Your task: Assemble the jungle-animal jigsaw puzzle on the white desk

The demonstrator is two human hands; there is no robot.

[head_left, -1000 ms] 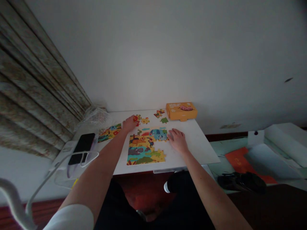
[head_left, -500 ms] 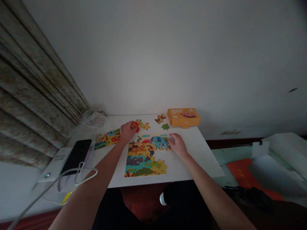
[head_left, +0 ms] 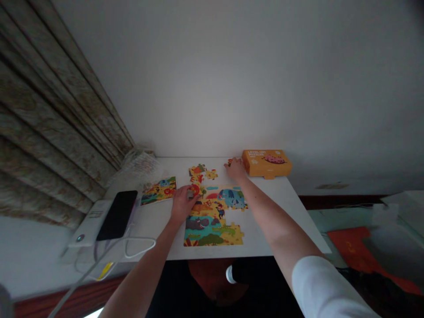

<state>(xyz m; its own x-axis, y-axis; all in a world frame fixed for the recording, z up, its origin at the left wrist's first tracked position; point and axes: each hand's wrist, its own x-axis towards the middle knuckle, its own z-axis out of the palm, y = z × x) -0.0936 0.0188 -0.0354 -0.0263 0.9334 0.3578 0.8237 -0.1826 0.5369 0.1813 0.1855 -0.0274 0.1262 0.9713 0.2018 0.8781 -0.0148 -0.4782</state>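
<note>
A partly joined colourful animal puzzle [head_left: 213, 216] lies in the middle of the white table [head_left: 274, 207]. My left hand [head_left: 182, 204] rests at the puzzle's upper left corner, fingers closed on a red and yellow puzzle piece [head_left: 195, 190]. My right hand [head_left: 235, 168] reaches to the far side of the table, fingers curled over loose pieces beside the orange puzzle box [head_left: 266, 163]. What it holds is hidden. A few loose pieces [head_left: 200, 171] lie behind the puzzle.
A picture card [head_left: 159, 191] lies left of the puzzle. A black phone [head_left: 117, 214] sits on a white device with a white cable [head_left: 139, 245] at the table's left end. A curtain [head_left: 49, 132] hangs on the left. Red paper [head_left: 351, 247] lies lower right.
My left hand came back from the loose pieces to the puzzle's upper left corner with a piece. My right hand left the puzzle's right edge and reached to the pieces by the orange box.
</note>
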